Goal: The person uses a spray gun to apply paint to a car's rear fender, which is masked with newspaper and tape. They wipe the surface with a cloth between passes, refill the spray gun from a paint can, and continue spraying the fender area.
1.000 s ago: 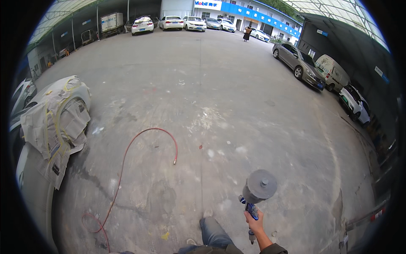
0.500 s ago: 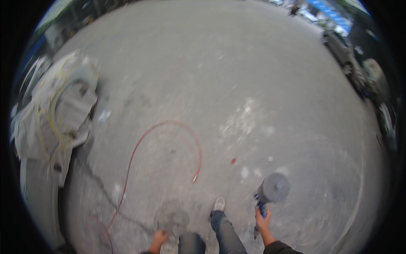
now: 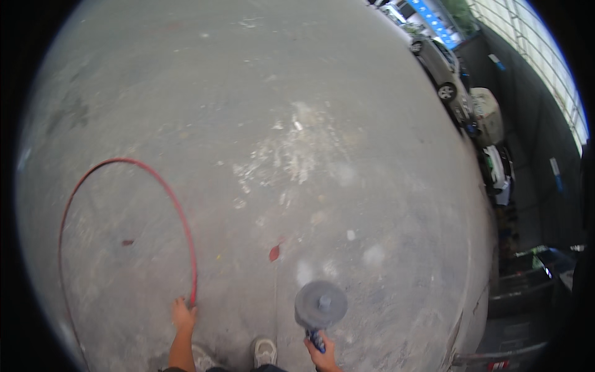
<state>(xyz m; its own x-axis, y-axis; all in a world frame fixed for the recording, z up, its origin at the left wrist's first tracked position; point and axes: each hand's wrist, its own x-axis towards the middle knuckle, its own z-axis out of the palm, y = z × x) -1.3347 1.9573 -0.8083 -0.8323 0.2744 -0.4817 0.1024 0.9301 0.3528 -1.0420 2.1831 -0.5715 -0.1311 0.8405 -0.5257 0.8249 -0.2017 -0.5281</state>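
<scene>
My right hand (image 3: 322,354) is closed around the blue handle of a spray gun (image 3: 316,338). A round grey cup (image 3: 321,304) tops the gun, seen from above with a small knob at its centre. Low on the left, my left hand (image 3: 184,315) has its fingers curled at the near end of a red hose (image 3: 186,232). The hand covers the hose's end fitting, so the exact grip is partly hidden. From there the hose arches away over the concrete and returns along the left side.
Below me are my light shoes (image 3: 265,351). A red leaf (image 3: 274,253) and whitish stains (image 3: 300,149) mark the concrete floor (image 3: 384,279). Parked at the far right is a silver car (image 3: 437,65), with other vehicles beside a dark wall (image 3: 530,118). Metal bars (image 3: 502,356) stand at the lower right.
My view has turned right and come lower; the paper-covered car part at left is out of sight. My left hand has reached down to the hose end. The spray gun stays in my right hand.
</scene>
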